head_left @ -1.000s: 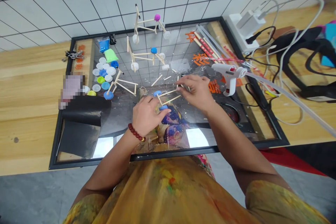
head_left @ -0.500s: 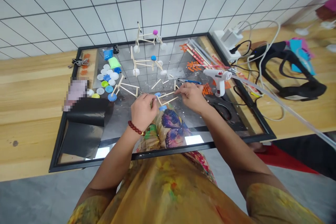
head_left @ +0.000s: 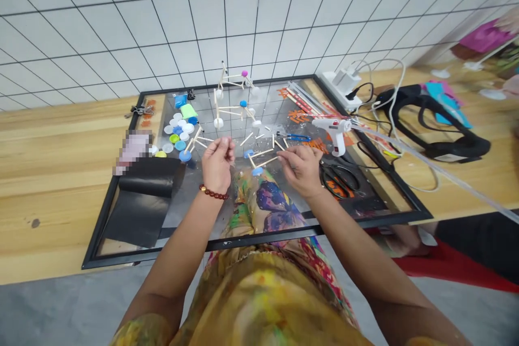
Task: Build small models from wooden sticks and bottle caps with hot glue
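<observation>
My left hand is raised above the glass-topped board, thumb and fingers pressed together. Anything between those fingertips is too small to make out. My right hand pinches the end of a thin wooden stick. That stick belongs to a small stick frame with two blue bottle caps at its left end, a near cap and a far cap. Left of my left hand stands another stick frame on a blue cap. Short loose sticks lie beyond my hands.
Two stick models with white cap wheels stand toward the tiled wall. Loose caps and black sheets lie left. A white glue gun, blue-handled pliers, black scissors and a power strip are right.
My left hand has come away from the capped stick frame and turned upright, fingers together. My right hand stays at the frame's right end. The whole view has shifted slightly.
</observation>
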`<state>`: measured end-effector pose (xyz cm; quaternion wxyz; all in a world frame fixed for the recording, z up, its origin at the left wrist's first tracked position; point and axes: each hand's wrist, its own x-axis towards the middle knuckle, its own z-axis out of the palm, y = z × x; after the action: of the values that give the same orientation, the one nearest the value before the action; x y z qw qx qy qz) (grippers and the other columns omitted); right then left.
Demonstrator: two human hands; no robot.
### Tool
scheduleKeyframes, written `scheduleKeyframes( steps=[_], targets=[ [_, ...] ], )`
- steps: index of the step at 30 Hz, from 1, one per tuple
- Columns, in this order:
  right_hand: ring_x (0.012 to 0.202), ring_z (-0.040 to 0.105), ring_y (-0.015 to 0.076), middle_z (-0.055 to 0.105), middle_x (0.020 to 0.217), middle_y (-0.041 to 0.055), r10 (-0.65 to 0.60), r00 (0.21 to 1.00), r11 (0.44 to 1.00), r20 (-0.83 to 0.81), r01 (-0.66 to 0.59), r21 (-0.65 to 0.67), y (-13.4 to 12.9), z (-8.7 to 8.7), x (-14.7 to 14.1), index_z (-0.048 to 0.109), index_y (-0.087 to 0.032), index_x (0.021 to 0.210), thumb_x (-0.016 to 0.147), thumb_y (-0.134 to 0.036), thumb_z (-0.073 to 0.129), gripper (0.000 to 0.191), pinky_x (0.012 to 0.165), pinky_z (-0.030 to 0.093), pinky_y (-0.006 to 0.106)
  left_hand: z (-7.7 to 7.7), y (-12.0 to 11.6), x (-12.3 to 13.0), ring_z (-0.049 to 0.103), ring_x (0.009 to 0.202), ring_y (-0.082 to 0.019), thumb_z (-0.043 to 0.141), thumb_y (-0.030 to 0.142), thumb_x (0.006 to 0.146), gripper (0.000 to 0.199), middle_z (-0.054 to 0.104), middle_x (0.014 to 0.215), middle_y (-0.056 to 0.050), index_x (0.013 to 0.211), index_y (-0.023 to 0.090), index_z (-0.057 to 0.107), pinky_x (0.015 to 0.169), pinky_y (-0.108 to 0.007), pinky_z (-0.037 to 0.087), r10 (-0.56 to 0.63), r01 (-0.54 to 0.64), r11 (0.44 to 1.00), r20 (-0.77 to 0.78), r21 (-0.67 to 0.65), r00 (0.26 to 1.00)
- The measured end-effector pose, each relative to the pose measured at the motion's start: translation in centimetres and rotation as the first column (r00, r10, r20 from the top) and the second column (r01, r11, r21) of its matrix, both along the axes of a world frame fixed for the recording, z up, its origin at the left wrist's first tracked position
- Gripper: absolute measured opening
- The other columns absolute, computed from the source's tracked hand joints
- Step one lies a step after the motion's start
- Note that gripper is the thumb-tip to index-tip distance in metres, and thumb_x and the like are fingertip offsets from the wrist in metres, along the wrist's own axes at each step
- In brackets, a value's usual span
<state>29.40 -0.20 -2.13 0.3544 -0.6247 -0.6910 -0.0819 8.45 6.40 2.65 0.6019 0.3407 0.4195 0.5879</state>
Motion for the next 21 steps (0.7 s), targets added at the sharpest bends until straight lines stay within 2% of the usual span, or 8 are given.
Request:
scheduleKeyframes(
  steps=[3, 6, 7, 9, 11, 13, 15, 21],
  targets=[
    [0.090, 0.061, 0.0233, 0.071, 0.092, 0.0060, -0.021, 0.999, 0.999, 0.043, 0.020, 0.032, 0.9, -0.5, 0.9, 0.075, -0.027, 0.097, 0.096, -0.033, 0.054, 0.021, 0.089, 0.033, 0.045, -0.7, -1.5, 1.0, 0.055, 0.057, -0.008, 0.081, 0.030, 0.074, 0.016, 0.068, 0.066, 0.003, 0.074, 0.019, 0.069, 0.059, -0.021, 0.046, 0.047, 0.000, 0.978, -0.221, 0.207, 0.974],
    [0.092, 0.059, 0.0242, 0.070, 0.094, 0.0076, -0.048, 0.998, 0.995, 0.039, 0.045, 0.086, 1.8, -0.9, 1.8, 0.075, -0.025, 0.097, 0.096, -0.034, 0.054, 0.022, 0.089, 0.030, 0.045, -1.8, -3.5, 2.2, 0.062, 0.064, -0.011, 0.075, 0.033, 0.083, 0.015, 0.072, 0.072, 0.000, 0.075, 0.020, 0.072, 0.065, -0.024, 0.050, 0.039, 0.204, 0.870, -0.474, 0.449, 0.880],
    [0.092, 0.058, 0.0242, 0.069, 0.094, 0.0076, -0.060, 0.998, 0.993, 0.037, 0.055, 0.107, 2.0, -1.1, 2.0, 0.074, -0.025, 0.097, 0.096, -0.034, 0.054, 0.022, 0.089, 0.030, 0.045, -2.2, -4.0, 2.5, 0.065, 0.067, -0.012, 0.070, 0.034, 0.089, 0.017, 0.073, 0.074, -0.001, 0.078, 0.020, 0.072, 0.067, -0.025, 0.051, 0.068, 0.284, 0.795, -0.544, 0.536, 0.836],
    [0.091, 0.058, 0.0238, 0.069, 0.093, 0.0070, -0.079, 0.996, 0.988, 0.037, 0.073, 0.138, 2.3, -1.4, 2.1, 0.074, -0.025, 0.096, 0.096, -0.036, 0.054, 0.023, 0.088, 0.029, 0.044, -3.1, -4.6, 2.7, 0.068, 0.074, -0.013, 0.057, 0.031, 0.097, 0.021, 0.074, 0.080, -0.003, 0.089, 0.020, 0.073, 0.072, -0.026, 0.053, 0.188, 0.459, 0.573, -0.654, 0.679, 0.733],
    [0.090, 0.057, 0.0233, 0.069, 0.092, 0.0060, -0.083, 0.996, 0.986, 0.043, 0.075, 0.150, 2.4, -1.5, 2.1, 0.074, -0.025, 0.095, 0.096, -0.036, 0.055, 0.022, 0.088, 0.028, 0.044, -3.7, -4.8, 2.6, 0.070, 0.079, -0.014, 0.047, 0.021, 0.099, 0.025, 0.076, 0.087, -0.004, 0.098, 0.020, 0.072, 0.073, -0.026, 0.053, 0.348, 0.610, 0.340, -0.699, 0.715, 0.625],
    [0.091, 0.057, 0.0231, 0.069, 0.092, 0.0054, -0.078, 0.996, 0.987, 0.050, 0.069, 0.147, 2.3, -1.6, 2.0, 0.074, -0.025, 0.094, 0.096, -0.035, 0.055, 0.022, 0.087, 0.028, 0.043, -3.9, -4.8, 2.4, 0.070, 0.080, -0.013, 0.044, 0.015, 0.098, 0.028, 0.076, 0.093, -0.003, 0.100, 0.020, 0.072, 0.071, -0.025, 0.052, 0.471, 0.692, 0.193, -0.684, 0.696, 0.557],
    [0.090, 0.057, 0.0229, 0.069, 0.091, 0.0052, -0.073, 0.996, 0.987, 0.056, 0.064, 0.149, 2.3, -1.6, 1.9, 0.074, -0.025, 0.093, 0.096, -0.035, 0.055, 0.021, 0.086, 0.027, 0.042, -3.9, -4.9, 2.4, 0.069, 0.078, -0.011, 0.048, 0.018, 0.099, 0.024, 0.076, 0.094, -0.002, 0.094, 0.021, 0.071, 0.069, -0.024, 0.050, 0.524, 0.705, 0.136, -0.655, 0.696, 0.544],
    [0.090, 0.057, 0.0221, 0.069, 0.090, 0.0047, -0.033, 0.996, 0.984, 0.079, 0.018, 0.175, 2.1, -1.4, 1.6, 0.074, -0.025, 0.094, 0.097, -0.034, 0.055, 0.021, 0.085, 0.028, 0.041, -2.9, -4.7, 2.1, 0.066, 0.071, -0.012, 0.060, 0.037, 0.096, 0.025, 0.074, 0.086, -0.002, 0.081, 0.019, 0.070, 0.064, -0.025, 0.047, 0.585, 0.672, 0.091, -0.586, 0.735, 0.561]
  ],
)
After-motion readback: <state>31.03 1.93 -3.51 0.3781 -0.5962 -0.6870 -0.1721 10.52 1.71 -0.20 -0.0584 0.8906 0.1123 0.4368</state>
